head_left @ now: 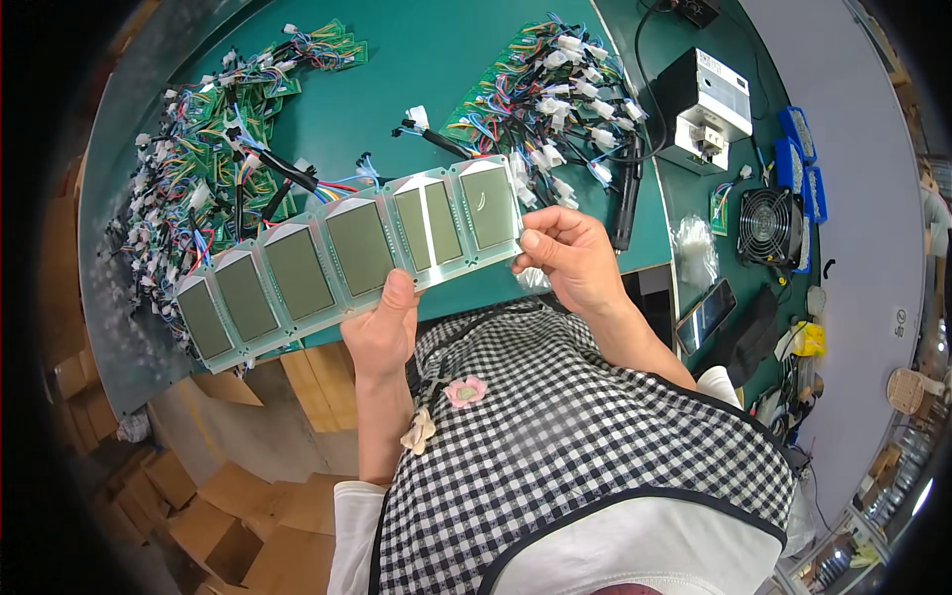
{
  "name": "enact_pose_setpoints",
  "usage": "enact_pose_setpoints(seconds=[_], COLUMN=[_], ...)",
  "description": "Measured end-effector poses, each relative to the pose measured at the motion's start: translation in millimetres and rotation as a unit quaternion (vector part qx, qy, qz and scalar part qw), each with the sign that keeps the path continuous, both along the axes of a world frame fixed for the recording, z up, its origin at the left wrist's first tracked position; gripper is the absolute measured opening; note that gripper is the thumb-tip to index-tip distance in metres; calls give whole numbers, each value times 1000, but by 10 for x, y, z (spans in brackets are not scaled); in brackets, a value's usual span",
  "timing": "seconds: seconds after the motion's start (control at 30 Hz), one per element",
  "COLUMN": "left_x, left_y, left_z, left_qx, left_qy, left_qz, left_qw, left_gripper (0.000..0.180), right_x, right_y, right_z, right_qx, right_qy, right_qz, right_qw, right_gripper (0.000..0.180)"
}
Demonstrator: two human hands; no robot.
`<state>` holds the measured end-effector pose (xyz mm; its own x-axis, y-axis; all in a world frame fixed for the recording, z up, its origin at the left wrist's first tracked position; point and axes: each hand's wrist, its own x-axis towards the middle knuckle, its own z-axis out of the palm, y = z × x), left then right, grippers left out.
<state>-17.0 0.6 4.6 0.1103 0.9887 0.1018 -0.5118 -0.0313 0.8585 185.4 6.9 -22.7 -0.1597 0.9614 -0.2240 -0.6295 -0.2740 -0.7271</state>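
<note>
A long panel of LCD circuit boards, with several grey rectangular screens in a row, is held tilted above the table edge, its right end higher. My left hand is closed on its lower edge near the middle, thumb in front and fingers hidden behind. At the right end, my right hand pinches the panel's edge between thumb and fingers. One screen near that end has a pale vertical stripe; the last one carries a small curved light mark. Coloured wires show along the panel's upper edge.
Piles of wired green boards and white-plugged cables lie on the green table. To the right are a white-and-black power box, a black handheld tool, a fan, blue trays and a phone. Cardboard boxes stand below left.
</note>
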Motion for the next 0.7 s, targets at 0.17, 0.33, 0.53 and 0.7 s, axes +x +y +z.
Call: enact_pose_setpoints(seconds=[0.17, 0.33, 0.53, 0.7], left_x=[-19, -17, 35, 152], left_y=[-23, -24, -105, -152], left_z=[-1, -22, -74, -22], left_qx=[-7, 4, -6, 32], left_qy=[-2, 18, 69, 182], left_qz=[-8, 4, 40, 70], left_qw=[1000, 1000, 997, 980], left_gripper=[45, 46, 47, 40], right_x=[-7, -14, -143, -216], right_y=[-4, -7, 20, 87], right_z=[14, 18, 37, 37], right_qx=[-11, -19, -49, -55], right_qy=[17, 15, -5, -69], right_qz=[1, 1, -68, -63], right_qw=[1000, 1000, 996, 994], right_gripper=[13, 14, 16, 23])
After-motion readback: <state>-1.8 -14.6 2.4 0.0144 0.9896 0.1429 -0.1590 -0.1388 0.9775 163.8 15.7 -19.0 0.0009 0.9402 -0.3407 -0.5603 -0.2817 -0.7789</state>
